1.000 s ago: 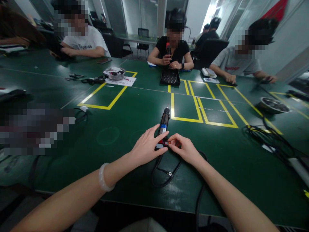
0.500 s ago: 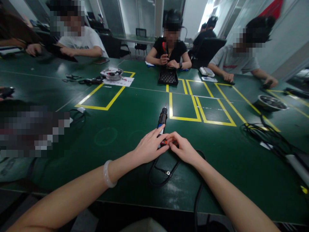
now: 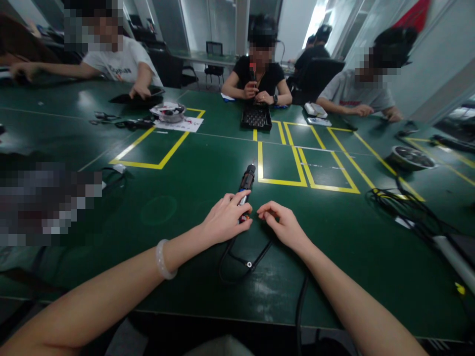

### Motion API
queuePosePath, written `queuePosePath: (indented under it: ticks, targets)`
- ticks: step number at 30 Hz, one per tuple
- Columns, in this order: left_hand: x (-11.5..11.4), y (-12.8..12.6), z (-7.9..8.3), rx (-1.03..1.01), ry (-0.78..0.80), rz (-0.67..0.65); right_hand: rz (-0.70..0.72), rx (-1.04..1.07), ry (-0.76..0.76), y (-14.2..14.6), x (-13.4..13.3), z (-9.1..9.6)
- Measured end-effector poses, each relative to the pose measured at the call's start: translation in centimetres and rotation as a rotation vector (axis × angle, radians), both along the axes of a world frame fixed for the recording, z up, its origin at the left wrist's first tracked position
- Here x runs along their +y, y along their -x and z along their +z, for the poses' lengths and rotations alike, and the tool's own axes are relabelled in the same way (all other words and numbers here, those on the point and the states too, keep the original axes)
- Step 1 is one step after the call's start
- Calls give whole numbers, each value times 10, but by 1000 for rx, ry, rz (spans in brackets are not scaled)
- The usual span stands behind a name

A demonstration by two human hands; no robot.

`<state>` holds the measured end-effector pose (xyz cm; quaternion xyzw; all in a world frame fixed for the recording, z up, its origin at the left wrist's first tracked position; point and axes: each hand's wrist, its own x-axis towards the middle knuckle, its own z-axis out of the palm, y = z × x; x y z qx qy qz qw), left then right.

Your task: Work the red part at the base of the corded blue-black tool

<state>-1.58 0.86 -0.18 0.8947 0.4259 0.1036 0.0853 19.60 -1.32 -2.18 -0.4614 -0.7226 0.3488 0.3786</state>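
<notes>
A black electric screwdriver (image 3: 247,179) with a blue band lies on the green table (image 3: 185,163), tip pointing away from me. My left hand (image 3: 224,218) rests over its rear end, fingers curled on the body, a pale bracelet on the wrist. My right hand (image 3: 282,225) sits just right of the tool, a short gap away, thumb and forefinger pinched together. Whether they hold anything is too small to see. The tool's black cable (image 3: 241,257) loops on the table between my forearms and runs off the near edge.
Yellow tape rectangles (image 3: 297,163) mark the table beyond the tool. A black tray (image 3: 256,117) lies before a seated person opposite. A bowl on paper (image 3: 168,112) is at far left, a round fan (image 3: 410,158) and tangled cables (image 3: 404,207) at right. Other people sit around the table.
My right hand has drawn back from the tool's rear end, where it was pinching a red part. My left hand stays on the tool. The view has shifted slightly.
</notes>
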Motion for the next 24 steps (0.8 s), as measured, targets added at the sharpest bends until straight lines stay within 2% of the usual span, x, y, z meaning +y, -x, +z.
queuePosePath:
  ticks: [7, 18, 24]
  targets:
    - [31, 37, 0, 87, -21, 103, -49, 17, -49, -5, 2, 1]
    - [116, 140, -11, 105, -27, 352, -44, -52, -63, -5, 3, 0]
    - [151, 186, -16, 145, -21, 458, -55, -63, -55, -4, 4, -4]
